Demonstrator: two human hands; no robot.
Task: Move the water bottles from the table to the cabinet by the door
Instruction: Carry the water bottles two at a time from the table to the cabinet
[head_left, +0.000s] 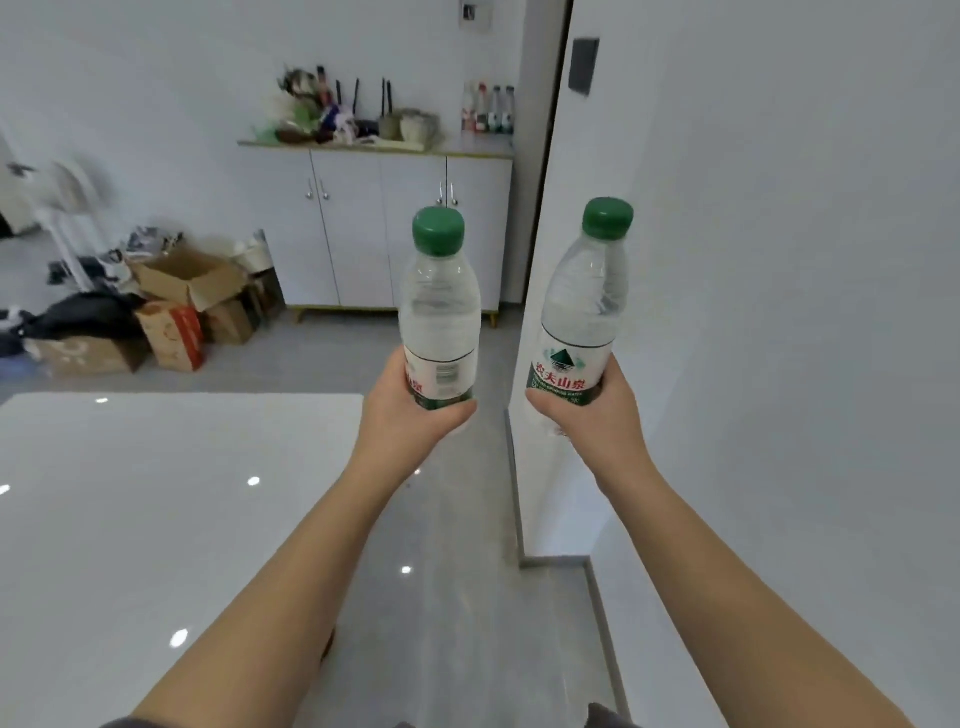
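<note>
My left hand (410, 415) grips the lower part of a clear water bottle (440, 306) with a green cap, held upright in front of me. In my right hand (587, 410) is a second green-capped water bottle (584, 301), tilted slightly right, its label with red characters facing me. Ahead stands the white cabinet (363, 223) with four doors. Several bottles (488, 111) stand on its right end. The glossy white table (156, 519) lies at my lower left.
A white wall corner (540, 322) juts out on the right, just beside the right bottle. Cardboard boxes (182, 306) and dark bags clutter the floor left of the cabinet. Clutter and a router (363, 117) crowd the cabinet top. Grey floor runs between table and wall.
</note>
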